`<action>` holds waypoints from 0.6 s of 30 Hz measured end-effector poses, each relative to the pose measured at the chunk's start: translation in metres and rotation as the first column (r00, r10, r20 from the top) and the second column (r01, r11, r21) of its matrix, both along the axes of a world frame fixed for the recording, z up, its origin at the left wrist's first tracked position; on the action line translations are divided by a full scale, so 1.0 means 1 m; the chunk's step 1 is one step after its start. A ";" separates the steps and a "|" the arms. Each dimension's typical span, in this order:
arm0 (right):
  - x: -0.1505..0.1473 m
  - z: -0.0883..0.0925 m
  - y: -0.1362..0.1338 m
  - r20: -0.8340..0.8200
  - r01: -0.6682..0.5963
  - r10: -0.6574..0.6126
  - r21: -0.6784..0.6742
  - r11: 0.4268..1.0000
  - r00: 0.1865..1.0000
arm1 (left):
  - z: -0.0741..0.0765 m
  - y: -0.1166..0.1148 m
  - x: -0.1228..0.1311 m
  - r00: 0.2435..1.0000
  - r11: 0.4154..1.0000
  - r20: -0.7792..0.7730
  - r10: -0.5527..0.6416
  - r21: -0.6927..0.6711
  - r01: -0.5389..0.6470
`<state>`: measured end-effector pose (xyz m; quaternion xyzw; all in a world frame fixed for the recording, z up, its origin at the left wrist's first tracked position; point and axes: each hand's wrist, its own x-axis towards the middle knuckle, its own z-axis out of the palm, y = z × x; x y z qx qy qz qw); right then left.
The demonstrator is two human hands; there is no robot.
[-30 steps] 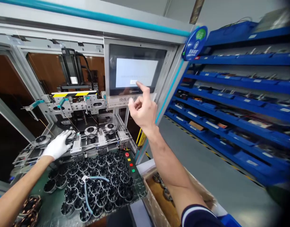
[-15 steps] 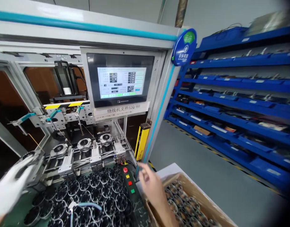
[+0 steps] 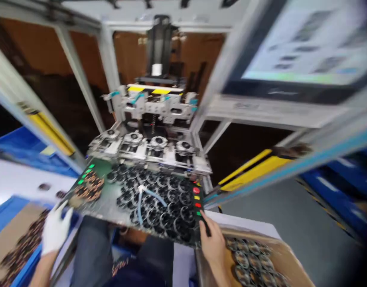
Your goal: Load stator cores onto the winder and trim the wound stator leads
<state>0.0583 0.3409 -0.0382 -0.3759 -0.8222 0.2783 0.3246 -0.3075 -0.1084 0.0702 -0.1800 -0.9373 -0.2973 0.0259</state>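
Note:
My left hand (image 3: 55, 229), in a white glove, is at the left front corner of the green machine table (image 3: 108, 205), fingers apart with nothing seen in them. My bare right hand (image 3: 213, 241) is at the table's right edge. Its index finger reaches to the green button (image 3: 198, 213), and the thumb is apart from it. Above that button sit a yellow button and red ones. Black-lined metal rings (image 3: 165, 219) stand in rows on the table, with blue-handled pliers (image 3: 155, 195) lying on top. Copper-wound rings (image 3: 90, 189) are heaped near the left buttons (image 3: 85, 174).
Behind the table stands the winding machine's row of round fixtures (image 3: 158, 141). A screen (image 3: 303, 44) hangs at upper right. Yellow strips (image 3: 255, 169) line the frame posts. A carton (image 3: 287, 259) of rings is at right, and a blue bin (image 3: 18, 239) of copper parts at left.
The view has swung left and down. My left hand has gone from beside the leftmost fixture to the table's left front corner. My right hand has come down to the green button.

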 end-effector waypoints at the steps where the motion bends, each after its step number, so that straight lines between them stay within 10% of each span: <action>1: -0.001 -0.001 0.000 0.018 -0.003 0.003 0.008 1.000 1.000 | -0.011 -0.023 0.010 0.995 0.995 -0.001 0.100 -0.027 -0.100; 7: -0.012 0.000 -0.007 0.038 0.057 -0.062 0.102 0.993 0.997 | -0.058 -0.051 -0.019 0.987 0.984 -0.011 0.158 -0.086 -0.159; 18: -0.031 0.028 -0.021 0.016 0.121 -0.126 0.186 0.975 0.992 | -0.067 -0.037 -0.056 0.960 0.888 0.083 0.268 0.366 -0.280</action>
